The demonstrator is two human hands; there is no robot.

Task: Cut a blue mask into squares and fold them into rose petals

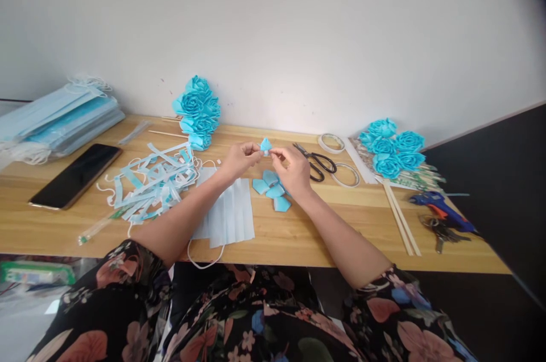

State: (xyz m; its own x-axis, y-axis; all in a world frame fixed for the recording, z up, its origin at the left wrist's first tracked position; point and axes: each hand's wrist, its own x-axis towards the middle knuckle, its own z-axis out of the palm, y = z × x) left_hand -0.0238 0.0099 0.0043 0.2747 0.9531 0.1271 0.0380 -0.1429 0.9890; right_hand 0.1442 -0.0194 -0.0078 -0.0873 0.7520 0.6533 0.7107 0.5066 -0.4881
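Between my two hands I hold a small folded blue petal (265,144), its pointed tip upward. My left hand (241,160) pinches its left lower corner with the fingertips. On the opposite corner, my right hand (292,168) is closed in a pinch too. Just below the hands lie several loose blue petals (273,186) on the wooden table. Under my left forearm a light blue face mask (232,219) is spread out, partly covered by the arm. Black-handled scissors (318,164) rest right beside my right hand.
At left are cut mask strips (157,180), a phone (77,176) and a stack of masks (63,120). Blue fabric roses stand in a left bunch (198,111) and a right bunch (392,148). Tape rolls (345,175), wooden sticks (401,219), a glue gun (441,208) and keys (439,231) lie right.
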